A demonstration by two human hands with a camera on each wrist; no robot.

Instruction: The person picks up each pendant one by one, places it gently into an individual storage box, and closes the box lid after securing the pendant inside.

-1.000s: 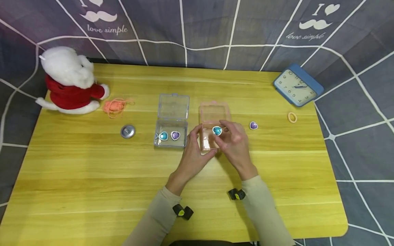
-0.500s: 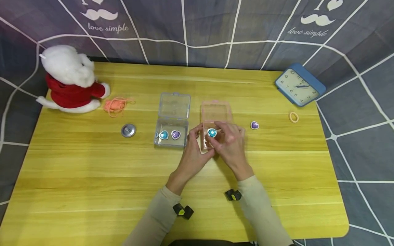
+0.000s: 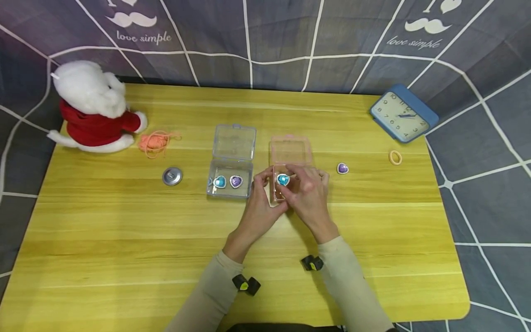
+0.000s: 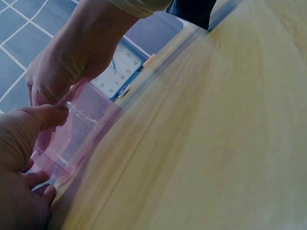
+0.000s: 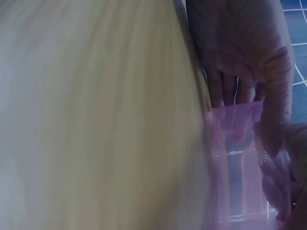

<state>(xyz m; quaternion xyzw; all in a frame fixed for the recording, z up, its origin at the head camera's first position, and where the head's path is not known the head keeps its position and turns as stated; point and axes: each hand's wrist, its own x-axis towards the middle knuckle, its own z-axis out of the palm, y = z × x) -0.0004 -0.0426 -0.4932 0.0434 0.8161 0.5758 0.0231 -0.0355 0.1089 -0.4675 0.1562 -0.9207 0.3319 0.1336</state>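
Observation:
An open pink plastic box (image 3: 279, 196) stands on the table with its clear pink lid (image 3: 292, 150) folded back. My left hand (image 3: 258, 210) holds the box, fingers along its left side and thumb at the front corner. Over the box's opening, my right hand (image 3: 312, 199) pinches a blue gem (image 3: 283, 180) with a silver beaded rim between thumb and fingertips. The wrist views show the pink wall (image 4: 93, 103) between both hands; the gem is mostly hidden there. A purple heart gem (image 3: 342, 168) lies to the right of the right hand.
Left of the hands, an open bluish clear box (image 3: 230, 192) contains a blue gem (image 3: 220, 182) and a purple heart gem (image 3: 236, 181). Farther left are a metal disc (image 3: 172, 176), orange yarn (image 3: 154, 142) and a white plush toy (image 3: 97, 110). A blue clock (image 3: 403, 114) and ring (image 3: 395, 157) lie right.
The right hand has moved slightly left with the blue gem, bringing it farther over the pink box. The left hand stays on the box.

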